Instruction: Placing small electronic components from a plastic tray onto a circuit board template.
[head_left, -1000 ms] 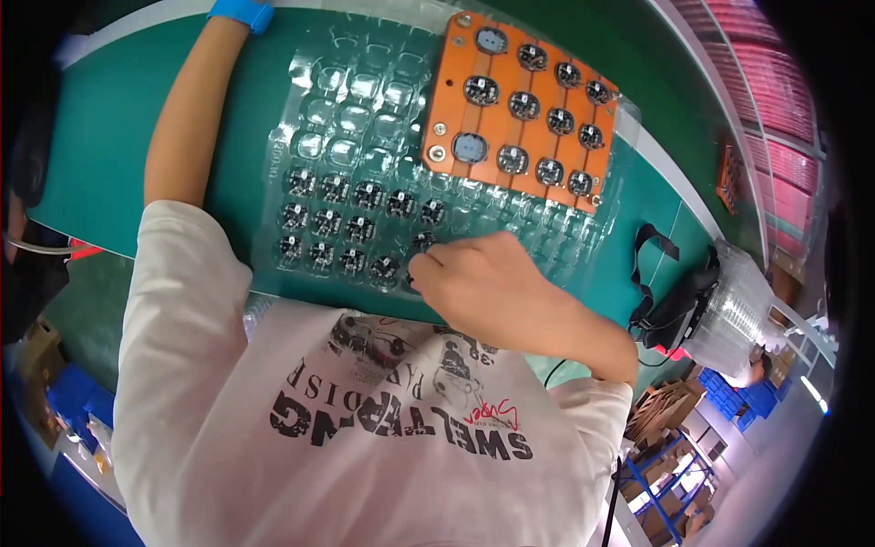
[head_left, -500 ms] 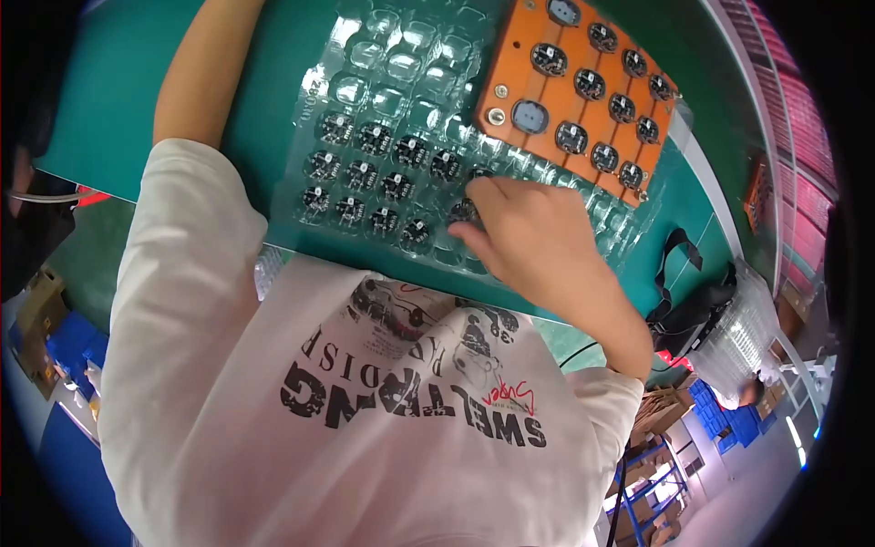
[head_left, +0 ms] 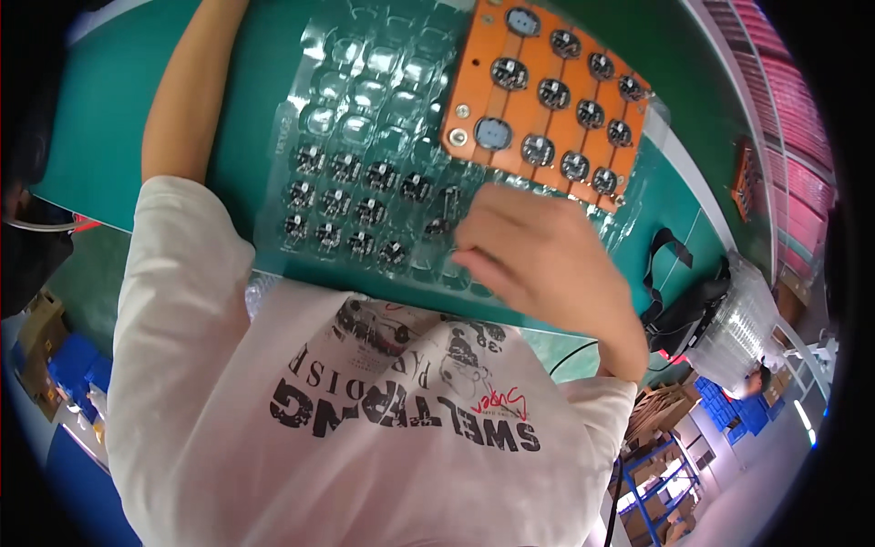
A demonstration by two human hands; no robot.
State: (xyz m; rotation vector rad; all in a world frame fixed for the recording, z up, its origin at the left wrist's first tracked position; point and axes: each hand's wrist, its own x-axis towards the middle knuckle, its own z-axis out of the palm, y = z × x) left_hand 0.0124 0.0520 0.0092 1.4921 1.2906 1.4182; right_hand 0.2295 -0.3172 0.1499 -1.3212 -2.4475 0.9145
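Over the clear tray (head_left: pixel 355 130), near the orange plate (head_left: pixel 472 102), our right hand (head_left: pixel 536 242) is blurred; we cannot tell its grip's opening or contents.

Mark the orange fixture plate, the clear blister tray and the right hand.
Orange fixture plate (head_left: pixel 477 91): head view, bare face near its left edge.
Clear blister tray (head_left: pixel 355 129): head view, an empty pocket.
Right hand (head_left: pixel 536 242): head view, back of the hand.

A clear tray (head_left: pixel 355 129) and black strap (head_left: pixel 673 242) lie on green table (head_left: pixel 100 137).
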